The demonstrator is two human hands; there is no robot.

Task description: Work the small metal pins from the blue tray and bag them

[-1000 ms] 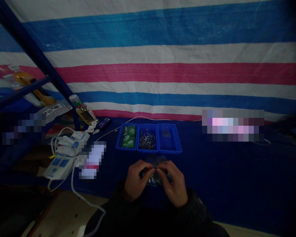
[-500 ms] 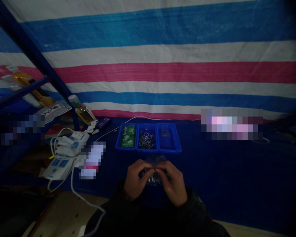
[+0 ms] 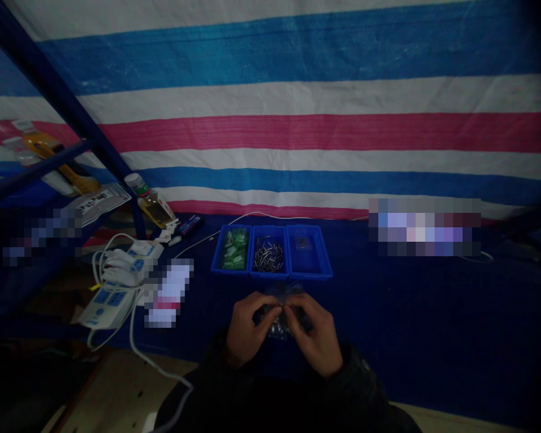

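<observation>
My left hand (image 3: 251, 328) and my right hand (image 3: 316, 332) meet low in the middle of the view, thumbs and fingers pinched on a clear plastic bag (image 3: 278, 329). Dark, shiny bits show through the bag, too small to name. Just beyond my hands stand three blue trays side by side. The left tray (image 3: 213, 268) holds green and clear packets (image 3: 235, 248). Loose metal pins or screws (image 3: 268, 255) fill the middle tray (image 3: 270, 230). In the right tray (image 3: 309, 264) lies one small clear packet (image 3: 303, 242).
White power strips (image 3: 108, 307) with tangled cords lie at the left, beside a blurred-out bright phone-like object (image 3: 169, 294). A bottle (image 3: 151, 201) leans near the blue frame post (image 3: 67, 108). Another blurred-out bright object (image 3: 424, 227) stands at the right. A striped sheet (image 3: 297, 132) hangs behind.
My fingers have shifted very slightly on the plastic bag, the right thumb a little. The trays and their contents stay where they were.
</observation>
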